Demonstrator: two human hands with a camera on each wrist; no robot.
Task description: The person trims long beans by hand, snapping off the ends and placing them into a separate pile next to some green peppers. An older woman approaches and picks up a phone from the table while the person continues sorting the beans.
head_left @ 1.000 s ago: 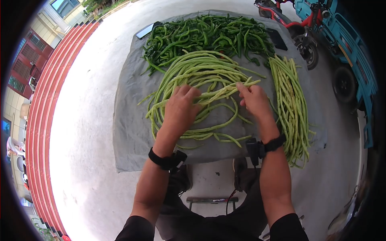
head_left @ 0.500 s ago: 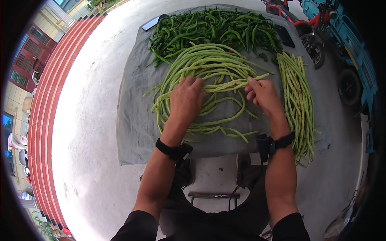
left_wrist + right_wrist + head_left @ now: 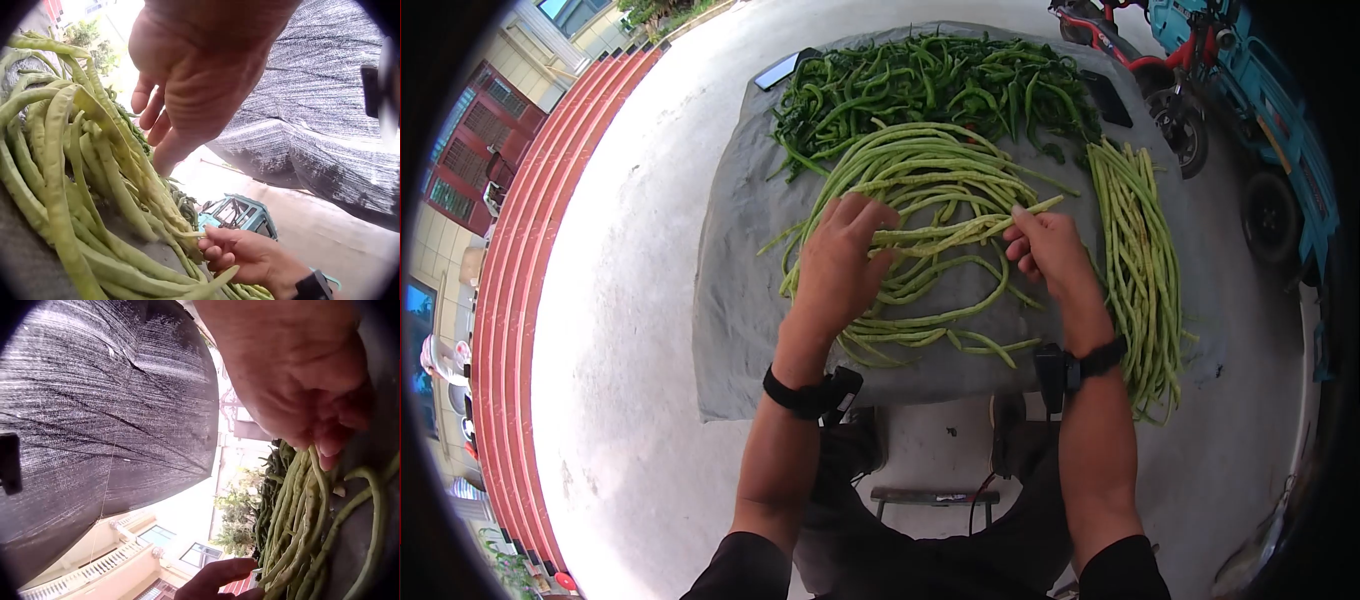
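Note:
Long pale green yardlong beans [image 3: 945, 157] lie in a loose, curving heap on a grey cloth [image 3: 735, 300]. Between thumb and fingers, my right hand [image 3: 1048, 245] pinches the ends of a few beans at the heap's right side; the right wrist view shows the bean ends at its fingertips. My left hand [image 3: 840, 262] is over the left part of the heap, thumb spread from the fingers. In the left wrist view its fingers [image 3: 159, 119] are loosely bent beside the beans, with nothing gripped. A straighter bundle of yardlong beans [image 3: 1133, 270] lies to the right.
Green chili peppers [image 3: 930, 80] are piled along the cloth's far side. A phone [image 3: 785, 68] lies at the far left corner, a dark flat object [image 3: 1106, 98] at the far right. Beyond stand a blue cargo tricycle [image 3: 1280, 130] and red steps [image 3: 550, 200]. A small stool [image 3: 935, 496] is between the legs.
My left hand has shifted slightly left and toward the body, its thumb now spread away from the beans. My right hand keeps pinching the bean ends, nearly in place. The head view has shifted slightly.

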